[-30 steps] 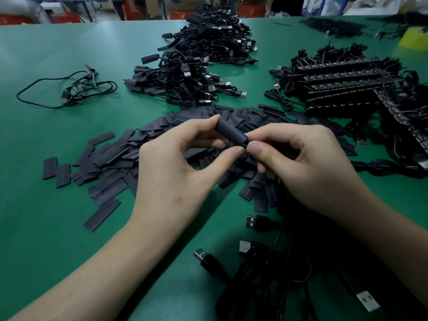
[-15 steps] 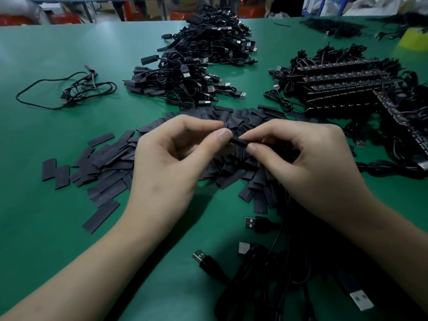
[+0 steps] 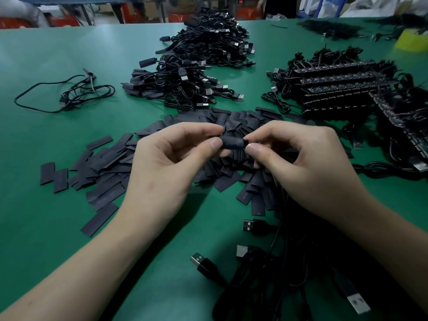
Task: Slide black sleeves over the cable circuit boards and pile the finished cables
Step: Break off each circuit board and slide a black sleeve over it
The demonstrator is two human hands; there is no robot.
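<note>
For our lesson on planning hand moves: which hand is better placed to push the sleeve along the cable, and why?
Probably the left hand: its thumb and forefinger pinch the sleeve. The right hand pinches the cable end at the sleeve's right opening, which seems to steady it.

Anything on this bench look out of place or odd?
One loose cable sprawls alone at far left, away from the cable piles. The left hand and right hand pinch one sleeve; nothing looks spilled or damaged.

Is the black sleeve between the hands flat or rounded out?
Rounded out: the sleeve bulges like a tube, unlike the flat sleeves lying below.
</note>
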